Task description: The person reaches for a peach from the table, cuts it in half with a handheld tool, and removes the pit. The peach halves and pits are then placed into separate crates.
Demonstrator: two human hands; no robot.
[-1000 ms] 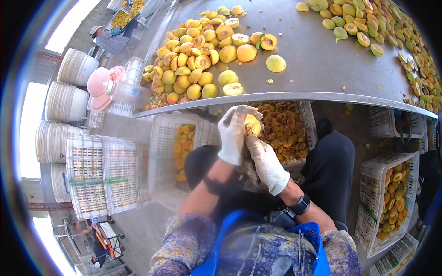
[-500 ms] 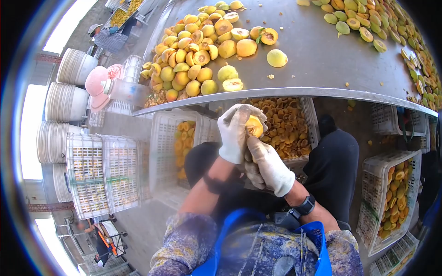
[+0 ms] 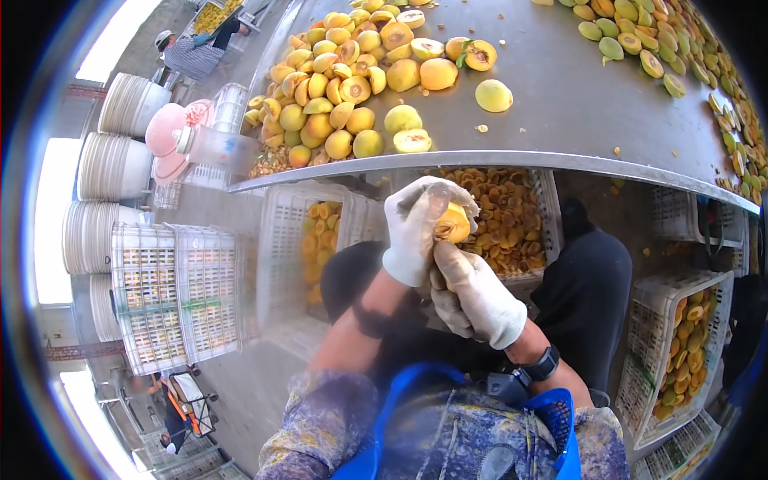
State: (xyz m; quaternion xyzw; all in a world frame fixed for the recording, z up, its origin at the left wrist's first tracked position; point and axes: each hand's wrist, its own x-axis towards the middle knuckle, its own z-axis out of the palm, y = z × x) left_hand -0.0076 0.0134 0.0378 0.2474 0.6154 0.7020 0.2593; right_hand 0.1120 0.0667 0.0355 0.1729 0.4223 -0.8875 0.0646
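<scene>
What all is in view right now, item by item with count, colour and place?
held fruit: one, yellow-orange, between both gloved hands below the table edge
fruit pile: many, yellow to orange, whole and halved, table's left part
green-yellow fruit: many, mostly halved, table's right edge
table: one, grey metal, top of view
crates: several, white plastic, under and beside the table, some holding halved fruit
stacked tubs: several stacks, white, far left
pink hat: one, by the table's left corner
other people: one top left, another bottom left
left hand: white glove, fingers around the fruit
right hand: white glove, thumb on the fruit
</scene>
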